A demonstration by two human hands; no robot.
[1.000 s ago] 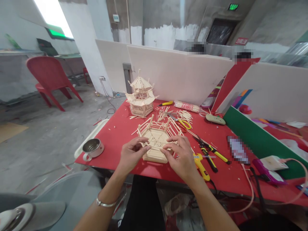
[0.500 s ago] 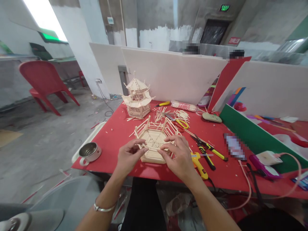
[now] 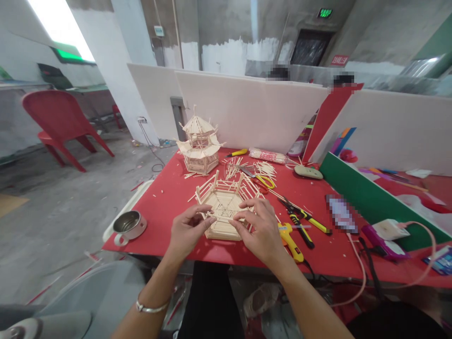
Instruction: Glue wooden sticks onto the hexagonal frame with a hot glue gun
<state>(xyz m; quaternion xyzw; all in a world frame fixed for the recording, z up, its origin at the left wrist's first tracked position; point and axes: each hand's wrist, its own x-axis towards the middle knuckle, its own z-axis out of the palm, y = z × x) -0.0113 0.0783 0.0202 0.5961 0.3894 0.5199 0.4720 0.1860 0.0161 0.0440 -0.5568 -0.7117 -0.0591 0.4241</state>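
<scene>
A hexagonal base of thin wooden sticks (image 3: 223, 233), with low railings on its far and side edges, sits on the red table (image 3: 165, 197). My left hand (image 3: 189, 228) pinches the left end of a short wooden stick (image 3: 222, 218) between thumb and fingers. Its right end is pinched by my right hand (image 3: 259, 226). The stick lies level across the base's near side; whether it touches the base is unclear. Behind stands a two-roofed stick pagoda (image 3: 200, 148). A yellow hot glue gun (image 3: 291, 242) lies beside my right hand.
Loose sticks (image 3: 264, 170), yellow-handled scissors (image 3: 264, 181), pliers (image 3: 302, 228) and a utility knife (image 3: 237, 153) lie around the base. A metal mug (image 3: 130, 225) stands at the left edge. White boards (image 3: 243, 113) rise behind; a green board (image 3: 367, 200) borders the right.
The view has shifted slightly, so everything appears a little further left. Both hands keep the same pinch on the stick over the base.
</scene>
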